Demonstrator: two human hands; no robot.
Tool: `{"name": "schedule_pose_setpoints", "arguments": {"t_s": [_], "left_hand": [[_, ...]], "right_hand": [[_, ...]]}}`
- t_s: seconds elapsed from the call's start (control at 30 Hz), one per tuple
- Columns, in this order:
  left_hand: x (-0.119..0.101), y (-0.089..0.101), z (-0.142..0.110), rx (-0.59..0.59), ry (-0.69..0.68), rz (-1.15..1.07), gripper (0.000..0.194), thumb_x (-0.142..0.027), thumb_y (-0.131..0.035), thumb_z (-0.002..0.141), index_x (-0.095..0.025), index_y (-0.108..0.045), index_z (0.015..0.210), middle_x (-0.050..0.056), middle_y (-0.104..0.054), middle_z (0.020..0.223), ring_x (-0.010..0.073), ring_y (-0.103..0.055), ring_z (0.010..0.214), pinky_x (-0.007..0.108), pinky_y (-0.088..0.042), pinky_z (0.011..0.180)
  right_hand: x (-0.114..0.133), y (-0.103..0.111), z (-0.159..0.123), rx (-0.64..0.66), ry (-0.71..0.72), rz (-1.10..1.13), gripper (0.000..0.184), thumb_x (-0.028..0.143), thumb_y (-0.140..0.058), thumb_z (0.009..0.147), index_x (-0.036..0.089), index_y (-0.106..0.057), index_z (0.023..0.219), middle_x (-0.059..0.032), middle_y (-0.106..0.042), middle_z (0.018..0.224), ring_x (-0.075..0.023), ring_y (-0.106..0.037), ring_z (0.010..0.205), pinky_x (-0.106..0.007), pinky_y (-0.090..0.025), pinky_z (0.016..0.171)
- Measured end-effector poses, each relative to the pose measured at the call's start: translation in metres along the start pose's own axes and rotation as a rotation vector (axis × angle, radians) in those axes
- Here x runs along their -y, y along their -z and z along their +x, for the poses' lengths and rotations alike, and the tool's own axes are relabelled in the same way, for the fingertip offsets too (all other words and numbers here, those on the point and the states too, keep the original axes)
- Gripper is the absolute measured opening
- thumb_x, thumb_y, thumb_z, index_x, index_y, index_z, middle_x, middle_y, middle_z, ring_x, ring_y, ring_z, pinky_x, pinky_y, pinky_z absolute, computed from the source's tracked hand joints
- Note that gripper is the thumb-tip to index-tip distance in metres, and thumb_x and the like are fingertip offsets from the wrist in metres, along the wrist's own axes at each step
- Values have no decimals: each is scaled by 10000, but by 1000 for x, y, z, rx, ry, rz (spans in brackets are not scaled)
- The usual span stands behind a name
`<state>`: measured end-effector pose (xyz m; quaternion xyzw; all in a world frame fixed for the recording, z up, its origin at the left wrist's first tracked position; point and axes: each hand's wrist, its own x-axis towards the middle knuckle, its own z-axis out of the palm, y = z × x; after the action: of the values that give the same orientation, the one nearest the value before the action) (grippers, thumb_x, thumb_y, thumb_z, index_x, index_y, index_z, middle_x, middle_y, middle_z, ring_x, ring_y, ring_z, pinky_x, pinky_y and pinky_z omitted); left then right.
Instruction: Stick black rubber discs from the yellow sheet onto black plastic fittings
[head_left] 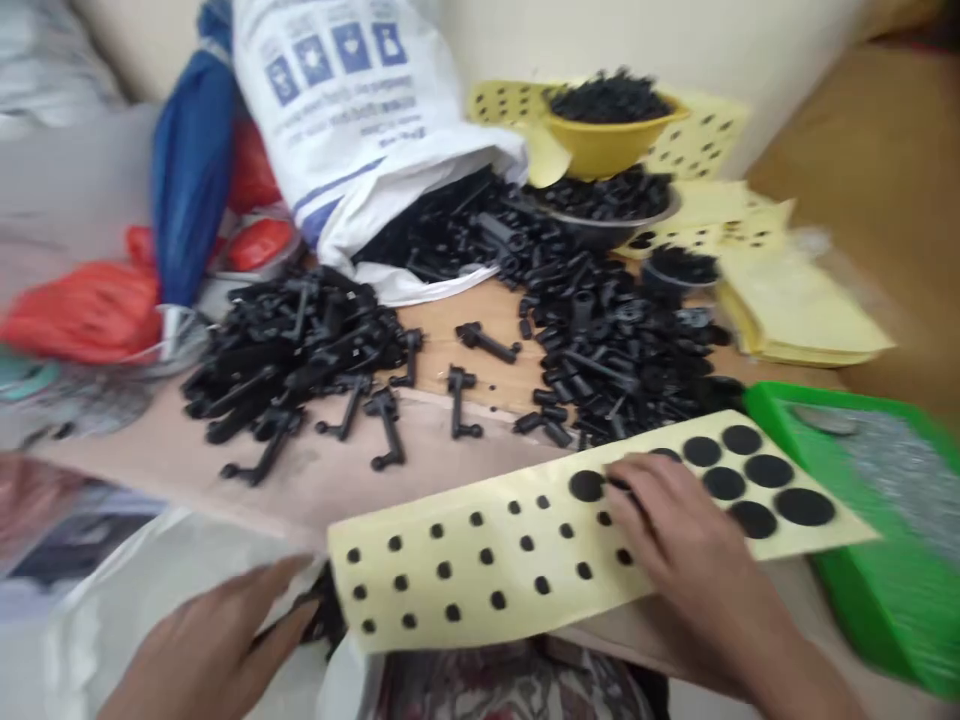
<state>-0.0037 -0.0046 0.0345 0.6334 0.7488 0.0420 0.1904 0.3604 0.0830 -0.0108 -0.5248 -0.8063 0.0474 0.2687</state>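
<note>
A pale yellow sheet [465,550] lies tilted across the table's front edge, with small black dots on its left part and larger black round stickers [768,471] on its right. My right hand [690,560] rests over the sheet, its fingertips closed at a black round sticker beside the large ones. At the lower left, my left hand [217,635] has a black plastic part [324,610] between thumb and fingers, next to the sheet's left end; the part's shape is partly hidden and blurred. Several black crank-like handles [459,402] lie beyond the sheet.
A heap of black handles [292,350] is at left, and loose black pieces [615,330] spill from a white sack [375,130]. A yellow bowl [607,140] stands at the back. A green tray [885,580] and stacked yellow sheets [802,300] are at right. White plastic [165,570] lies lower left.
</note>
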Motion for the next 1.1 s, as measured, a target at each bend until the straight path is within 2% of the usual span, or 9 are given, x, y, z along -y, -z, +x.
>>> {"name": "schedule_pose_setpoints", "arguments": {"t_s": [0.07,0.13,0.23,0.3,0.37,0.53,0.7,0.93,1.1], "left_hand": [[-14,4,-1,-116,-59,118,374,-434,-491,834,-205,-682,1060,128,-725,991,322,-671,831,392,-513,695],[-48,-6,3,-135,-285,27,304,-293,-430,889,-184,-650,1069,114,-696,1048,263,-638,926,372,-505,788],[-111,-36,17,-24,-593,-32,257,-172,-462,860,-160,-594,1080,93,-646,1021,224,-581,925,329,-486,762],[-144,-58,27,-39,-745,39,181,-207,-470,882,-158,-578,1019,85,-602,1000,238,-548,913,351,-456,740],[-163,-75,36,-88,-831,95,162,-198,-419,916,-146,-566,962,82,-565,983,239,-524,899,363,-423,713],[-168,-85,51,-73,-871,143,198,-292,-446,934,-160,-548,1042,91,-532,1110,251,-476,1000,401,-393,779],[-172,-86,69,-33,-833,189,334,-339,-495,906,-200,-501,1211,105,-522,1255,297,-454,1079,475,-389,815],[-181,-87,77,-47,-833,227,365,-356,-445,917,-231,-496,1256,111,-515,1297,311,-470,1047,500,-396,779],[-180,-88,78,-56,-828,230,359,-352,-454,907,-227,-514,1237,104,-522,1289,302,-467,1037,483,-396,774]], "right_hand": [[-18,-7,-1,44,61,-215,307,297,-372,901,124,-626,919,-218,-606,940,-361,-567,854,-513,-433,774],[-28,-14,-4,62,108,-344,309,282,-351,886,123,-615,868,-223,-604,914,-349,-571,805,-481,-446,706],[-35,-22,-12,63,150,-428,268,301,-359,881,149,-578,849,-193,-622,889,-328,-579,738,-428,-443,608],[-37,-25,-16,26,181,-427,254,334,-360,887,173,-553,856,-168,-627,856,-320,-586,715,-417,-438,592],[-36,-27,-18,-4,202,-389,242,358,-361,898,189,-533,876,-150,-623,841,-317,-594,732,-420,-450,624],[-21,-24,-19,-2,68,-243,252,366,-338,927,179,-506,941,-146,-577,907,-303,-584,826,-428,-485,733],[-15,-23,-8,12,-92,-145,164,235,-402,910,173,-518,1007,-141,-571,1008,-280,-573,929,-408,-499,779],[-10,-22,-5,-15,-99,-65,183,150,-428,896,167,-507,1061,-128,-555,1028,-267,-554,932,-404,-505,767],[-4,-25,-3,11,-58,-107,161,98,-414,876,175,-538,942,-135,-556,1012,-289,-542,893,-449,-486,725]]}}
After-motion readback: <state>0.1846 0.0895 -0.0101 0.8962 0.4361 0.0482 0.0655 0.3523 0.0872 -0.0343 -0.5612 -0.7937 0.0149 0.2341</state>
